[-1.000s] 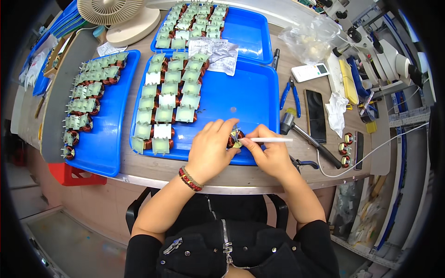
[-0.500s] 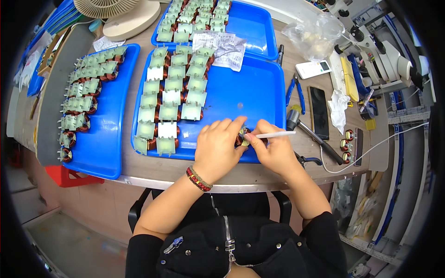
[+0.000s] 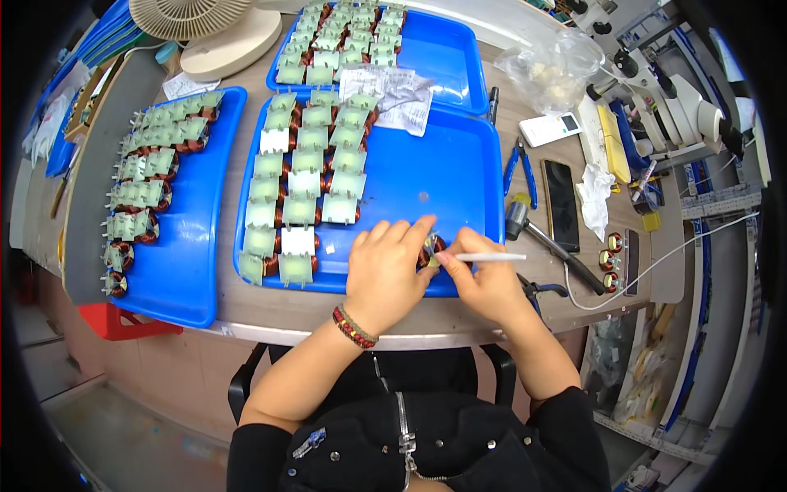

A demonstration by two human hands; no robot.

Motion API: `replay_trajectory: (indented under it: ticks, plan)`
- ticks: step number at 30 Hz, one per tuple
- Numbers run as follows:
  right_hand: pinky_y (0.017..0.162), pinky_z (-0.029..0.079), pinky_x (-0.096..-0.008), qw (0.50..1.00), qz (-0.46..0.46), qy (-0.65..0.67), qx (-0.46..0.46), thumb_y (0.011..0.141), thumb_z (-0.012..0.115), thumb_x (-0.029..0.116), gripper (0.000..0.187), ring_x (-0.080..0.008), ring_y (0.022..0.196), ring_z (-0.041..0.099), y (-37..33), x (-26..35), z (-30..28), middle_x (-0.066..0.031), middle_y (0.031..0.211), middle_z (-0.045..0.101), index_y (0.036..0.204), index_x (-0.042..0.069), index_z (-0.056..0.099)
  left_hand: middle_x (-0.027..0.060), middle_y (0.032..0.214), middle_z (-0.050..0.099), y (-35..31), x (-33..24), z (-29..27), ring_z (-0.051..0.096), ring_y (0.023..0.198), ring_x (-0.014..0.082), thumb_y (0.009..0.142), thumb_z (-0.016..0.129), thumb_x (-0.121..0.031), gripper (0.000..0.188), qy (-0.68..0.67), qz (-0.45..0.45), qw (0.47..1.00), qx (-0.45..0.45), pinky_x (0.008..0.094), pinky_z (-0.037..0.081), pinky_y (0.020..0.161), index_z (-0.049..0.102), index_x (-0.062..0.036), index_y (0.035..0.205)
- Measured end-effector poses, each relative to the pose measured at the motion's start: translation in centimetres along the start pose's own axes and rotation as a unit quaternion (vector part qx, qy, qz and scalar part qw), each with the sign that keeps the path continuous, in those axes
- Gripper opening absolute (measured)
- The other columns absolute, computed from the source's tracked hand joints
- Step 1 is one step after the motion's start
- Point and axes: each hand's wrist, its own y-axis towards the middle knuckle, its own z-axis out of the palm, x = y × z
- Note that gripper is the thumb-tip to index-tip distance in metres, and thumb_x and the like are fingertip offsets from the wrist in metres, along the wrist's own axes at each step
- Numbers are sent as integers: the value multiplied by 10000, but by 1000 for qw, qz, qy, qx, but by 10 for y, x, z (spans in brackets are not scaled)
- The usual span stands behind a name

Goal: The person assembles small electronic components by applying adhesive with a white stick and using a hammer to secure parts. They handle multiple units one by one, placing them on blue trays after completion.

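A grey-brown wood-grain counter (image 3: 254, 307), its outline bent by the lens, extends below and beyond both grips. The rectangular blue plastic middle tray (image 3: 443, 172) lies under the left grip (image 3: 422, 246) and right grip (image 3: 453, 250), which cover part of its near edge. A second, similar left tray (image 3: 180, 254) stands well to the left of the left grip; the far tray (image 3: 443, 61), beyond both, is cut off above. Also cropped is a beige fan (image 3: 217, 45), far left of the grips. A wrinkled white paper (image 3: 393, 94) beyond the left grip hides some of the pale green square boards (image 3: 309, 160), which largely conceal the copper coils beneath them. A black-handled hammer (image 3: 566, 258) lies right of the right grip. Between thumb and forefinger, the right grip pinches a slender white stick (image 3: 492, 257), its working tip indistinct. The left grip pinches a small copper-wound ring coil (image 3: 438, 244) above the tray's near part; fingers mask much of it, and its details cannot be resolved.
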Motion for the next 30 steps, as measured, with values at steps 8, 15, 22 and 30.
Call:
replay_trajectory:
  ticks: [8, 15, 22, 30]
  plan:
    - [530, 378, -325, 996, 10, 49, -80, 786, 600, 93, 142, -235, 562, 497, -5, 3, -5, -92, 606, 523, 683, 16, 540, 33, 759, 535, -2, 1, -3, 511, 738, 206, 567, 743, -167, 548, -4, -11, 1000, 20, 333, 356, 642, 552, -93, 1076]
    - [523, 379, -357, 1000, 11, 11, -14, 792, 585, 105, 185, -285, 570, 492, 0, 0, 1, -125, 611, 517, 683, 18, 463, 23, 748, 531, -2, 1, -1, 506, 720, 194, 574, 740, -173, 537, 2, -1, 1000, 3, 327, 340, 646, 556, -104, 1073]
    - [527, 377, -374, 1000, -8, 11, -7, 784, 570, 81, 177, -320, 581, 491, 2, 1, 3, -139, 614, 512, 684, 18, 438, 24, 734, 532, -2, 1, 1, 508, 708, 191, 585, 733, -183, 529, 15, 6, 1000, -3, 331, 333, 668, 558, -106, 1079]
    - [451, 357, -337, 998, -4, 51, -45, 800, 584, 111, 198, -259, 493, 498, 3, 2, 0, -133, 596, 524, 698, 19, 441, 35, 761, 561, -2, -2, 0, 530, 749, 203, 567, 751, -207, 521, 37, 2, 999, -5, 337, 332, 709, 585, -122, 1053]
